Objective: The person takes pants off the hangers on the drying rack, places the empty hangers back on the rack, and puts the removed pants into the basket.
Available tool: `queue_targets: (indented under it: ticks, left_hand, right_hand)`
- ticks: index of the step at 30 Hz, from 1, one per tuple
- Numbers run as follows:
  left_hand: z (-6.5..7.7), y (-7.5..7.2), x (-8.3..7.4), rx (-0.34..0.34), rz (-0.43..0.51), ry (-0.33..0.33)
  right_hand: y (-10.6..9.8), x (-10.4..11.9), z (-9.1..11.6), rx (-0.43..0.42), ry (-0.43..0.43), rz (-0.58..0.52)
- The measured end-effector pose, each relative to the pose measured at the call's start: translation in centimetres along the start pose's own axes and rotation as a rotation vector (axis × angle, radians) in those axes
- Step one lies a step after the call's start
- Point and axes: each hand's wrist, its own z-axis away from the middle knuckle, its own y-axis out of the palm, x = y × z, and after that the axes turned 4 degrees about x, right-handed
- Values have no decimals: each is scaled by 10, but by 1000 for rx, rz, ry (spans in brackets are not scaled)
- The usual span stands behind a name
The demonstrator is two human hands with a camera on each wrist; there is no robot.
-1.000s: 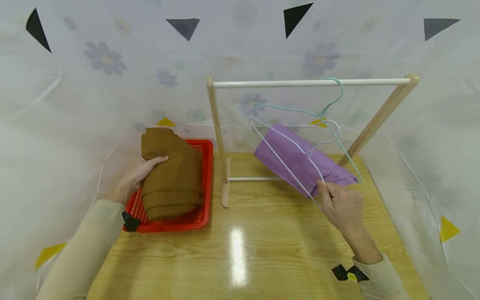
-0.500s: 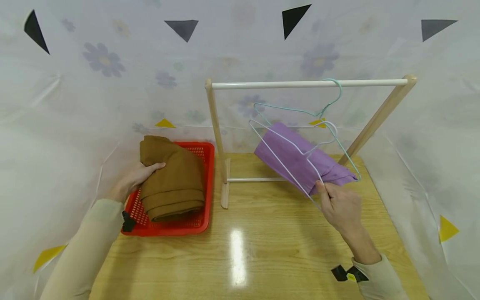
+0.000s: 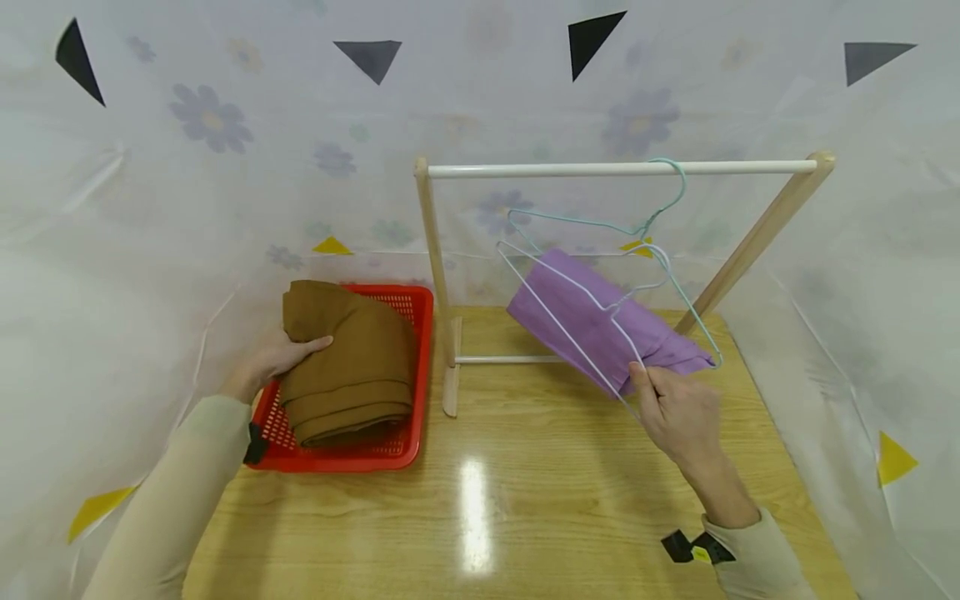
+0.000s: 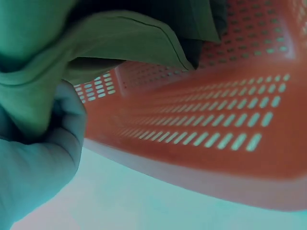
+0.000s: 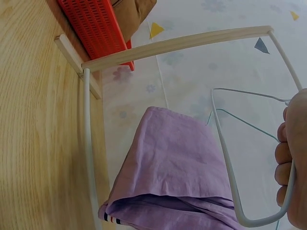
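Note:
My left hand grips the left edge of a folded brown garment, thumb on top. In the left wrist view its fingers curl under the cloth. The garment lies over the red plastic basket, covering much of its inside. On the right, my right hand holds a white wire hanger by one end, its hook pointing up and right. Behind that hanger, a folded purple garment hangs on a mint-green wire hanger, whose hook is over the rack's white rail.
The small rack has wooden side posts and a low white crossbar, standing on a wood-grain table. The basket sits just left of the rack's left foot. Pale flowered sheeting encloses the back and sides.
My left hand and the brown garment have come down slightly over the basket, and the basket's back rim shows more. The white hanger has tilted a little; my right hand has barely moved.

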Motion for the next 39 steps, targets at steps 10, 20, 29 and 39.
queue_targets:
  ticks: [10,20,29,39]
  left_hand:
    - [2,6,7,-86,-217,-18]
    - [-7,20,0,-161,-455,-15]
    - [-8,28,-5,-176,-474,-87]
    - [5,42,-24,-330,-711,13]
  right_hand:
    - [1,2,-1,4,-2,13]
    - [2,2,0,-1,-6,21]
    - [2,3,1,7,-3,12]
    - [3,3,3,7,-1,10]
